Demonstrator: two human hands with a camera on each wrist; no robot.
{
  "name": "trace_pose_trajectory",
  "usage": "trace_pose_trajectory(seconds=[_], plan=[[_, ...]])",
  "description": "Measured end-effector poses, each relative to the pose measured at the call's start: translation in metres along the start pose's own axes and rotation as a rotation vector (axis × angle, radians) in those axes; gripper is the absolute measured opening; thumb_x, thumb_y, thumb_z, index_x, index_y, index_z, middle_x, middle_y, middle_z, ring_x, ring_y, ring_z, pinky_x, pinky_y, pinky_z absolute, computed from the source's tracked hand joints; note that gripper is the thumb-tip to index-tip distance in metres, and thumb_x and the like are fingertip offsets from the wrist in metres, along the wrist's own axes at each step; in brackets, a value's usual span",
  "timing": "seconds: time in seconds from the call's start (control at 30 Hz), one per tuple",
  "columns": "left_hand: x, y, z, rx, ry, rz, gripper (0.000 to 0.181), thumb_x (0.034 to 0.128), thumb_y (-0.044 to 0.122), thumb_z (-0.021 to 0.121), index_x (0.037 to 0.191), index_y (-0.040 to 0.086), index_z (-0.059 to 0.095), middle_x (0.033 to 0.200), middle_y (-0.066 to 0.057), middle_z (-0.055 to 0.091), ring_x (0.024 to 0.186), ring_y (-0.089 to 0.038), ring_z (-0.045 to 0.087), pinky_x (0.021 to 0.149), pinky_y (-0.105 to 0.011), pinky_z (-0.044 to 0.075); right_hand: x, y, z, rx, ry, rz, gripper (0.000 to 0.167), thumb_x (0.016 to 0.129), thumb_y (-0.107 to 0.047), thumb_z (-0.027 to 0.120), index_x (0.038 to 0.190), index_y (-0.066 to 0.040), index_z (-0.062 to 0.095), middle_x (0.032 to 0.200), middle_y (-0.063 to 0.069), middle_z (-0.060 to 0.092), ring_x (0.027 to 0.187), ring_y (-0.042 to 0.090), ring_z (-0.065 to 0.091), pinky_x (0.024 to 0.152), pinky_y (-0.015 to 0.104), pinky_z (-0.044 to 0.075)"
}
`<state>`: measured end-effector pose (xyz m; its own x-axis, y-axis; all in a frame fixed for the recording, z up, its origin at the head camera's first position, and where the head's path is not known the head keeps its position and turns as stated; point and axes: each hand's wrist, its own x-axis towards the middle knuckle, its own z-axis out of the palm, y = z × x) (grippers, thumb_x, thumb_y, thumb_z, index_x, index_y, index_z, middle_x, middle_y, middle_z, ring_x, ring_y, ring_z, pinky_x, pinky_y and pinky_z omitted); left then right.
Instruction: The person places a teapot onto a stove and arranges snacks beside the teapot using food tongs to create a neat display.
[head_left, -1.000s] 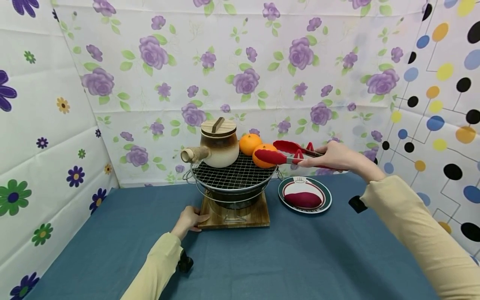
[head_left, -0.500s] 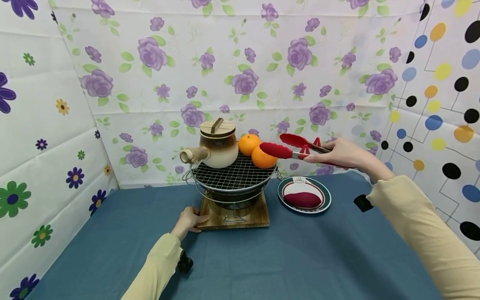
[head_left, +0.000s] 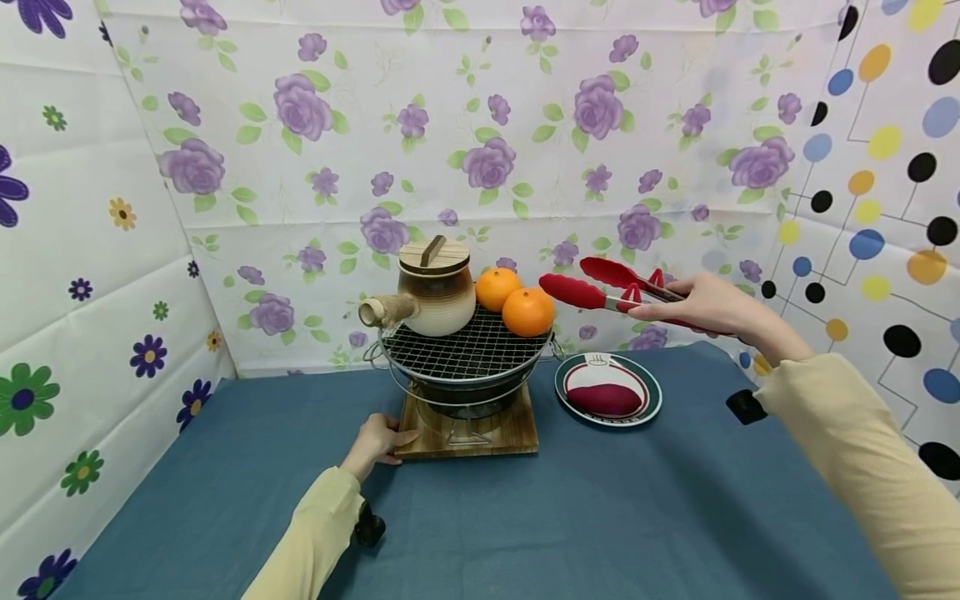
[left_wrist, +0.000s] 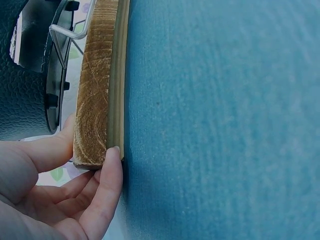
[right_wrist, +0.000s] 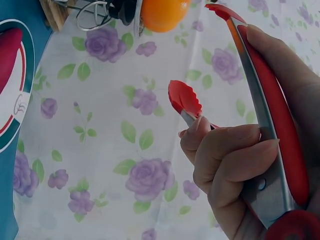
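Observation:
My left hand (head_left: 377, 442) grips the near left corner of a wooden board (head_left: 427, 442), thumb on top and fingers at its edge; the left wrist view shows this hand (left_wrist: 65, 185) close up. On the board stands a round grill with a wire mesh (head_left: 480, 350). Two oranges (head_left: 528, 312) and a clay teapot with a wooden lid (head_left: 438, 292) rest on the mesh. In my right hand (head_left: 712, 304) are red-tipped tongs (head_left: 573, 292), their arms spread with nothing between them. The tongs' tips hang apart from the nearer orange, to its right.
Right of the grill lies a green-rimmed plate (head_left: 652, 400) with a dark red sweet-potato-shaped item (head_left: 606, 400) on it. Blue cloth (head_left: 480, 525) covers the table. Patterned sheets (head_left: 420, 108) close off the back and both sides.
The tongs have drawn away from the nearer orange, moving right and slightly up with my right hand. That orange stays on the mesh. My left hand keeps its place on the board.

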<state>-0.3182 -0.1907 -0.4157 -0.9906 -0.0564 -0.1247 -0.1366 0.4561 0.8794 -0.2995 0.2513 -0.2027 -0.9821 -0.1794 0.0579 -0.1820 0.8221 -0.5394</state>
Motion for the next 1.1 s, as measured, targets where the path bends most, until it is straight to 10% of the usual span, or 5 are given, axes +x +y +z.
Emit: trace_pose_trajectory(seconds=[1.1], plan=[[-0.002, 0.001, -0.001, -0.015, 0.0, 0.006, 0.048, 0.0831, 0.004, 0.066, 0.117, -0.02, 0.042, 0.075, -0.016, 0.048, 0.054, -0.019, 0.05, 0.05, -0.034, 0.054, -0.009, 0.056, -0.004, -0.031, 0.028, 0.039, 0.055, 0.076, -0.06, 0.06, 0.069, -0.007, 0.046, 0.053, 0.002, 0.034, 0.049, 0.019, 0.035, 0.043, 0.029, 0.031]])
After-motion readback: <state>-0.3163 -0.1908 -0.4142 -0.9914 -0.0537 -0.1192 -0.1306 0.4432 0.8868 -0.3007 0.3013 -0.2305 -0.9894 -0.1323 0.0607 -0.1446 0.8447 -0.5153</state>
